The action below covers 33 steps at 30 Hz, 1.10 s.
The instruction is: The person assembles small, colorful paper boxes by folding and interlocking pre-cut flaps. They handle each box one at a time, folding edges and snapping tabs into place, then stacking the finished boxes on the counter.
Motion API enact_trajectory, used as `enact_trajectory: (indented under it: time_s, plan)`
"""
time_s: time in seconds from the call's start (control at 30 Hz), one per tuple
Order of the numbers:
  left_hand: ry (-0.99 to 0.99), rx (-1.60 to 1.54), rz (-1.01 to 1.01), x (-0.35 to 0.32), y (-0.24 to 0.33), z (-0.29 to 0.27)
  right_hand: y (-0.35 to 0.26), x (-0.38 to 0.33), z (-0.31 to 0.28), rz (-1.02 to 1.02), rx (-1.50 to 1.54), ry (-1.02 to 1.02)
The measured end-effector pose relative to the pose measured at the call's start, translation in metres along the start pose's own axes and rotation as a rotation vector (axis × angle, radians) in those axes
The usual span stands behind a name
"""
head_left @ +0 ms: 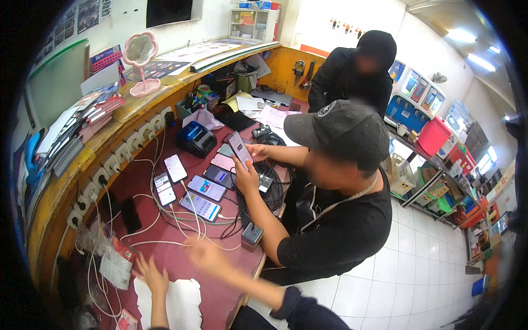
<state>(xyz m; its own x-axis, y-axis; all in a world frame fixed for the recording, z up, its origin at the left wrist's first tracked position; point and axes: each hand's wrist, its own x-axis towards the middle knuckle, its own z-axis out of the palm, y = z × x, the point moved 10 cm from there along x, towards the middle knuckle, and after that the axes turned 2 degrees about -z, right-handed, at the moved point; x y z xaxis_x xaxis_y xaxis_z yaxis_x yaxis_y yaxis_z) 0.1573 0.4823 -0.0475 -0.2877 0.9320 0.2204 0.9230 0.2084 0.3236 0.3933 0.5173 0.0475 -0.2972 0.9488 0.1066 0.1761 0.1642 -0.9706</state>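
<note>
Toward one o'clock from left hand (152,278), on red tabletop (217,308): lit phones (206,188), white cables (159,242) strewn between; beyond, co-worker (344,212) holding another phone (240,149). Plastic packet (115,268) just beside left hand, nine o'clock; white sheet (185,302) at five. Left grip open, fingers spread, contact unclear. Right hand (208,256) at two o'clock, blurred; can't tell grip.

A blank white sheet (184,305) with a wavy, notched edge lies at the near end of the dark red surface (217,302), partly covered. To its far left rests a red and whitish packet (116,267), its pale printed side showing, set at a slant. Beyond the sheet, a thin white cable (159,241) runs loosely across the surface.
</note>
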Motion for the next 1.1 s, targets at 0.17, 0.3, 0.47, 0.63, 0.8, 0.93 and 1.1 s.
enact_trajectory:
  time_s: [0.17, 0.3, 0.47, 0.63, 0.8, 0.93, 1.1]
  plan:
    - [0.086, 0.324, 0.183, 0.046, 0.058, -0.026, -0.048, -0.111, 0.164, -0.101, 0.076, -0.072]
    - [0.020, 0.644, 0.217, 0.051, 0.052, -0.035, -0.078, -0.150, 0.151, -0.094, 0.471, -0.225]
    - [-0.030, 0.734, 0.335, 0.027, 0.044, -0.013, -0.116, -0.152, 0.100, -0.144, 0.437, -0.231]
    - [0.037, 0.201, -0.019, 0.018, -0.013, -0.001, -0.086, -0.137, 0.065, -0.116, 0.310, -0.111]
    - [0.164, -1.809, -1.100, 0.027, -0.101, 0.055, -0.035, -0.132, 0.060, -0.058, 0.284, -0.011]
    - [0.035, -2.089, -0.726, 0.041, -0.067, 0.033, -0.029, -0.097, -0.016, -0.026, 0.294, 0.235]
    - [-0.396, -0.849, -0.041, -0.076, 0.018, 0.020, -0.037, 0.011, -0.231, -0.062, 0.329, 0.620]
